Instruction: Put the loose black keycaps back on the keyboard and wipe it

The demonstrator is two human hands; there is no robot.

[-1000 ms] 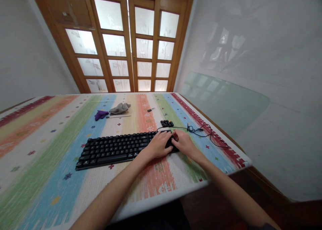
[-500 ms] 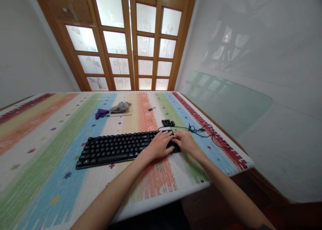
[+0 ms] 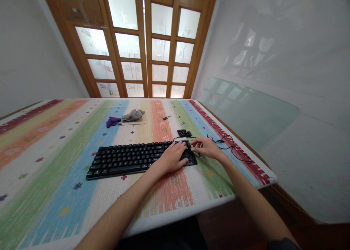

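Note:
A black keyboard (image 3: 128, 158) lies across the striped mat (image 3: 54, 177). My left hand (image 3: 172, 157) rests on its right end, fingers spread and lying over the keys. My right hand (image 3: 206, 147) hovers just off the keyboard's far right corner, with fingertips drawn together in a pinch over the corner keys. What they pinch is too small to make out. A small cluster of loose black keycaps (image 3: 183, 133) sits just beyond the keyboard. The black cable (image 3: 228, 144) runs in loops to the right of my right hand.
At the far side of the mat lie a grey cloth (image 3: 133, 114), a purple cloth (image 3: 112, 121), a thin rod (image 3: 132, 124) and a small tool (image 3: 165, 117). The table's edge (image 3: 246, 158) is close on the right. Wooden glazed doors (image 3: 147, 42) stand behind.
My right hand has lifted off the keyboard's right end and moved right and farther away. The left hand has stayed on the keys. The view has shifted slightly.

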